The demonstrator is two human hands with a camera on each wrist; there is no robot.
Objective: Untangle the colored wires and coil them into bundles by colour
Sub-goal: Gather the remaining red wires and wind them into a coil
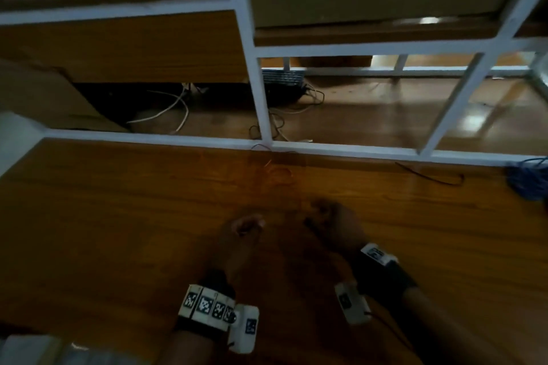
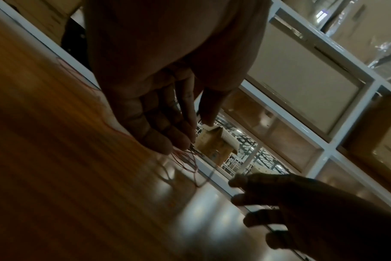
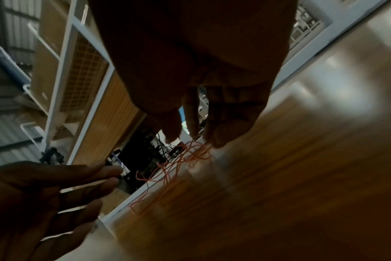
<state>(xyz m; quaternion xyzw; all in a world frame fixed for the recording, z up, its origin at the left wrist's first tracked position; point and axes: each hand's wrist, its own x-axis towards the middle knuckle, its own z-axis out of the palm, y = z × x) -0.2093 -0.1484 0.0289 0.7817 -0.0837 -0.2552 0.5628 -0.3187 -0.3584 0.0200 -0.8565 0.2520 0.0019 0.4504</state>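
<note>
Low in the centre of the head view both hands hover over the glossy, wood-grained table [image 1: 118, 216], the left hand [image 1: 243, 234] beside the right hand [image 1: 335, 225], each wrist strapped with a dark band carrying white marker blocks. In the wrist views each hand points its fingers down with the tips drawn narrow, and the thin, kinked orange-red wire [image 3: 179, 164] starts right at those tips, but blur leaves it unclear whether either hand pinches it. The wire trails in loose loops toward the white metal frame [image 1: 341, 148] at the table's far edge, a dark wire [image 1: 430, 176] lies right of centre, and a blue wire bundle [image 1: 527, 178] sits at the right frame edge.
</note>
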